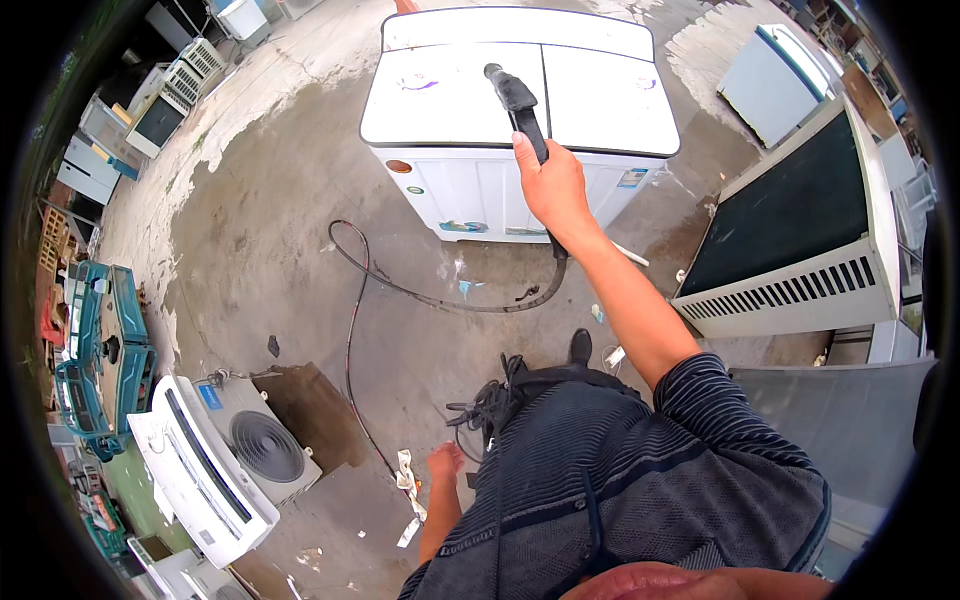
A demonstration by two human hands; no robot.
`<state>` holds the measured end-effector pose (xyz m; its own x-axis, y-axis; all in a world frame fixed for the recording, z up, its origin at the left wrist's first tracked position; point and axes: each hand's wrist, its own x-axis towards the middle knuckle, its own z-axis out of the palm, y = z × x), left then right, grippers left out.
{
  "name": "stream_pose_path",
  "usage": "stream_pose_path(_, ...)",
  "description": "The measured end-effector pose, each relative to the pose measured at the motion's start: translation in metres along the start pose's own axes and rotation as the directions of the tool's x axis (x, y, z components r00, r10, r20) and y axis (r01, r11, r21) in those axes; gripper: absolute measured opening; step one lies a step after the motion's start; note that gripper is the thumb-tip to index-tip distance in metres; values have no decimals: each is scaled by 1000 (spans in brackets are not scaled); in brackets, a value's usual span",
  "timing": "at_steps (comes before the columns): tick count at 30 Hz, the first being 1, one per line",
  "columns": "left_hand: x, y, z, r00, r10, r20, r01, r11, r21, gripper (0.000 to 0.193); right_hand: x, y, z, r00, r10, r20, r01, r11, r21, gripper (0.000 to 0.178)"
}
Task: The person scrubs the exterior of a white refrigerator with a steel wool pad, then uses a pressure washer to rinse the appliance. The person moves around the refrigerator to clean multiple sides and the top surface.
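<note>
My right hand is wrapped round the grip of a black spray gun, thumb along its top. The gun points away from me, over the closed lids of a white twin-tub washing machine. A dark hose drops below my right hand and loops across the wet ground to the left. My left hand hangs low at my left side, near a tangle of black cords and a crumpled pale strip. Its fingers are too small and partly turned away to read.
On the right stand a large white unit with a dark panel and a white-and-blue appliance. At lower left are an air conditioner indoor unit and a fan unit. Teal casings are stacked at far left.
</note>
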<state>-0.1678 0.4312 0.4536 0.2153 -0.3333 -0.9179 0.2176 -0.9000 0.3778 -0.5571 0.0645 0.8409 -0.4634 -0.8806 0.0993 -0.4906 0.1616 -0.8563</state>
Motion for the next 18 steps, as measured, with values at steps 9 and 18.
stream_pose_path(9, -10, 23, -2, 1000, 11, -18, -8, 985, 175, 22, -37, 25, -5, 996, 57, 65, -58, 998, 6, 57)
stream_pose_path(18, 9, 31, -20, 996, -76, -41, 83, 971, 225, 20, -91, 79, -25, 993, 54, 105, -50, 998, -42, 53)
